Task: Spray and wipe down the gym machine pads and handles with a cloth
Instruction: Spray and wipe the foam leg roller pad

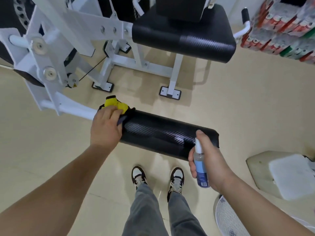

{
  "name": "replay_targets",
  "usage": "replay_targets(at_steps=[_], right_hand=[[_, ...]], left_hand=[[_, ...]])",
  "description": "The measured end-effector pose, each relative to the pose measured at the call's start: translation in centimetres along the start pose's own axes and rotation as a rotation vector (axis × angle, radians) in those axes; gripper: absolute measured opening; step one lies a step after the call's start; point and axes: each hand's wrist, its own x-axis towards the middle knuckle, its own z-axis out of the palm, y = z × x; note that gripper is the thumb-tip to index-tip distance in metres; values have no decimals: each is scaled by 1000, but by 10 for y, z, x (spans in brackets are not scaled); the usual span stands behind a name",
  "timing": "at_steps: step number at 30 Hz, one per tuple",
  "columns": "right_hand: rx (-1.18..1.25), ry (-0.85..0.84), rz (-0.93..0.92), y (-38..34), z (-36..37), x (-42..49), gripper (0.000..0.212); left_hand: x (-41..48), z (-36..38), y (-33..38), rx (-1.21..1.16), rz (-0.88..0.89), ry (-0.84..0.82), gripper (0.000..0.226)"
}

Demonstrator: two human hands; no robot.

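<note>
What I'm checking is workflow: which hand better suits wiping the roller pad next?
Probably left: the left hand grips the cloth on the roller pad; the right hand holds the spray bottle.

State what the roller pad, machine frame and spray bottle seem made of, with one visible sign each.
Roller pad: probably vinyl cover, weave-patterned with sheen. Machine frame: likely steel, glossy white paint, bolted plates. Spray bottle: seemingly plastic, translucent upper part, blue label below.

Both forearms reaching forward, left hand [105,126] palm-down, fingers curled, right hand [207,160] upright, fingers wrapped closed
</note>
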Motion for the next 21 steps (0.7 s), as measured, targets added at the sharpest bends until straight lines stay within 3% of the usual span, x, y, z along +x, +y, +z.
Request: replay_targets(at_steps=[4, 8, 11, 13, 15, 19, 21], right_hand=[[6, 1, 18, 0, 20, 1, 82], [-30, 36, -6, 3, 16, -3, 86], [-18, 86, -32, 2, 9, -4, 87], [-18, 107, -65, -1, 5, -4, 81], [-56, 115, -104, -5, 5, -4, 71], [-44, 174, -97, -8, 8, 6, 36], [-40, 185, -76, -9, 14, 16, 28]], left_hand=[[-48, 19, 69, -55, -67, 43, 41], [-84, 33, 153, -94, 273, -87, 55], [-69, 32, 132, 23, 548, -147, 58], [-37, 25, 111, 52, 620, -216, 60], [3, 23, 106, -8, 484, -313, 56], [89, 21, 115, -131, -65, -532, 35], [105, 12, 111, -28, -60, -525, 25]])
